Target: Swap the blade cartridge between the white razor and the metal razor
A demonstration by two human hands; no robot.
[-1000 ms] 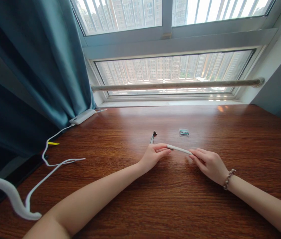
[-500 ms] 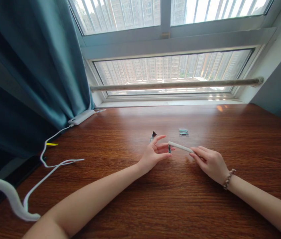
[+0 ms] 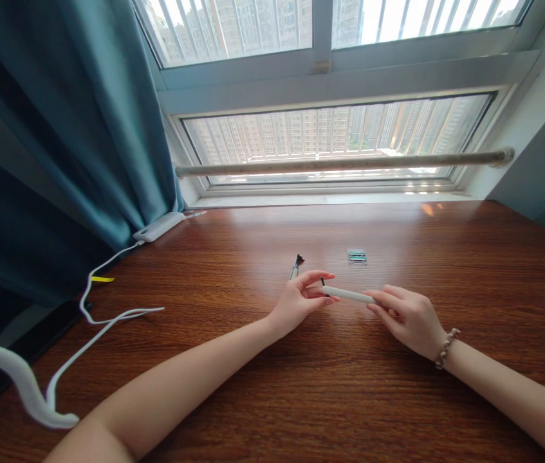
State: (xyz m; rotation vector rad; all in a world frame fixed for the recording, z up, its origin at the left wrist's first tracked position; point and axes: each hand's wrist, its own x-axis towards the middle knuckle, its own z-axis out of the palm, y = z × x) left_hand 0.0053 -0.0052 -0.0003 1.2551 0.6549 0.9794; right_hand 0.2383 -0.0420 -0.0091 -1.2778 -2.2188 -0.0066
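White rod (image 3: 349, 294) slants slightly over the wooden table (image 3: 301, 399), its right end pinched between thumb and fingers of the right hand (image 3: 410, 321). At its left end, the left hand (image 3: 296, 301) curls, fingers parted, around a dark piece (image 3: 322, 281); whether it grips this cannot be told. Beyond lie a slim dark-headed tool (image 3: 295, 269) and, right of it, a small green-striped case (image 3: 357, 257), any lettering too small to read.

Open tabletop (image 3: 504, 283) stretches right of the right hand (image 3: 407, 319), while the white cable (image 3: 122, 316) obstructs the left side.
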